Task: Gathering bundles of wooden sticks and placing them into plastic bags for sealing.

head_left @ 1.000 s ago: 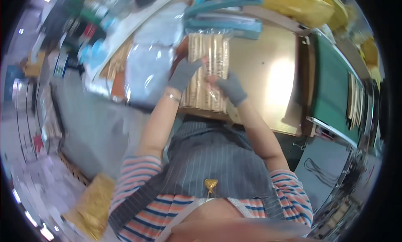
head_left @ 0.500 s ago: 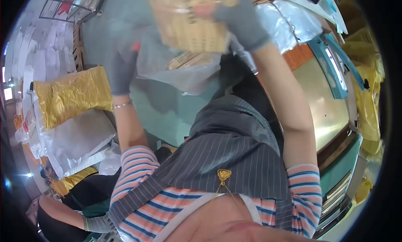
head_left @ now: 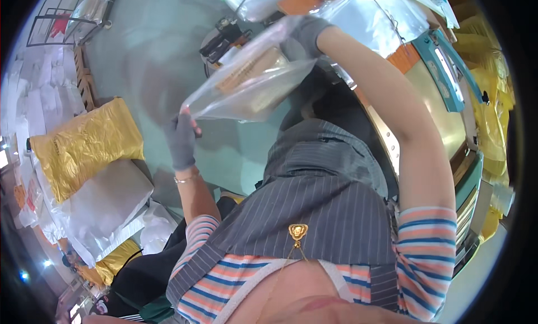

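Observation:
A clear plastic bag point(head_left: 263, 103) is stretched out in front of me between both hands. Tan bundles point(head_left: 255, 72) with dark print show through its film. My left hand point(head_left: 184, 138), in a grey glove with bare fingertips, pinches the bag's near left corner. At the far right, my right hand point(head_left: 309, 37), gloved in grey too, is closed on the bag's opposite edge; its fingers are partly hidden by film and blur.
To the right, a teal bag sealer point(head_left: 443, 72) stands on a metal-topped table point(head_left: 443, 147), with clear plastic sheets point(head_left: 372, 16) beyond. A stuffed yellow bag point(head_left: 89, 145) lies on white sacks point(head_left: 106, 201) at left. A wire rack point(head_left: 50, 30) stands far left.
My right hand held a tan bundle above the bag; now it grips the bag's edge, with tan bundles inside. The bag has been lifted and pulled taut, and my left hand has come nearer.

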The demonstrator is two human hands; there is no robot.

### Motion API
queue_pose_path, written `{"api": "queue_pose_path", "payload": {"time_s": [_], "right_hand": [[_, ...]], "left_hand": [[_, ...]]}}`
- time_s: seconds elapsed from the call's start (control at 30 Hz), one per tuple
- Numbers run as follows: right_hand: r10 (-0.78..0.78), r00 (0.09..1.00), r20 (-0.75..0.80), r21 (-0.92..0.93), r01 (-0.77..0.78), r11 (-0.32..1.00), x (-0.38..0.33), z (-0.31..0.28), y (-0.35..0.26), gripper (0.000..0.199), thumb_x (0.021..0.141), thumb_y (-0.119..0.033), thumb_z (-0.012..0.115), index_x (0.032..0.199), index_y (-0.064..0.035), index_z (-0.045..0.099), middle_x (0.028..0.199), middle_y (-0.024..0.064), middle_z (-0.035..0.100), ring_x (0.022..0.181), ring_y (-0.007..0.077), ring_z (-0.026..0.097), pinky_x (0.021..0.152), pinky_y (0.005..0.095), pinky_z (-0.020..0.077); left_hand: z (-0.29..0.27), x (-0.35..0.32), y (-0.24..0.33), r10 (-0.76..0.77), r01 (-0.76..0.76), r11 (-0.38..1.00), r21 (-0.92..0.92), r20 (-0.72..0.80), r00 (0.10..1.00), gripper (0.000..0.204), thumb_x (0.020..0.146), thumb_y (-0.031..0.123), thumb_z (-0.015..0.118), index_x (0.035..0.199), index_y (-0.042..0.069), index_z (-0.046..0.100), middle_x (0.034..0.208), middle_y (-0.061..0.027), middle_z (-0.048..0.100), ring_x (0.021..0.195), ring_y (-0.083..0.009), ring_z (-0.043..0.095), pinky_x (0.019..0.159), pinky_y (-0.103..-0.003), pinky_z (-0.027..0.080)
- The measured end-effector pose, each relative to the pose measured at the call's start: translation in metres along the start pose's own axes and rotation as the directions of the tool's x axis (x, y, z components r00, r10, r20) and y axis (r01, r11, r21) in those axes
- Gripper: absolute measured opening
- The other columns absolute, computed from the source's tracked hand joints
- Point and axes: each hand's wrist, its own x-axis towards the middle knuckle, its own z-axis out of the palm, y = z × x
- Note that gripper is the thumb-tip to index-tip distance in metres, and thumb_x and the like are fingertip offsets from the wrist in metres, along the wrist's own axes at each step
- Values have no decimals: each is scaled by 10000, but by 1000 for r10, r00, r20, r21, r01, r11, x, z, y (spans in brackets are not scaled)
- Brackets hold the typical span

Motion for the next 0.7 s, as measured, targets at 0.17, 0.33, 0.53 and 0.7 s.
{"api": "queue_pose_path", "payload": {"time_s": [0.17,0.33,0.53,0.7], "right_hand": [[194,812,-551,154,-130,979,-76,-23,9,760,743,-263,678,1414,-210,326,1201,144,562,1044,332,571,887,384,454],[554,455,-697,599,-54,799,-191,37,-16,632,816,-356,669,1344,-105,430,1187,179,574,1056,304,584,894,370,458],[947,-80,-311,826,-516,227,-300,218,-120,474,860,-213,624,1276,-48,467,1194,181,555,1107,344,538,928,392,441],[900,-58,-433,781,-523,342,-335,228,-161,449,826,-133,613,1250,-58,484,1221,161,542,1116,341,524,929,396,434]], "left_hand": [[2,18,25,123,-135,886,444,56,991,375,905,287,581,714,-35,595,602,-53,549,510,-136,505,494,-261,426],[65,1,96,689,-642,714,278,-118,715,232,912,178,563,931,-42,635,823,-51,641,716,-129,545,681,-260,456],[278,14,111,694,-906,411,-104,680,237,205,801,191,670,929,31,651,875,-121,663,778,-174,630,740,-300,482],[354,108,66,130,-839,543,39,983,130,260,769,276,657,881,42,658,804,-129,652,733,-179,610,696,-313,467]]}}
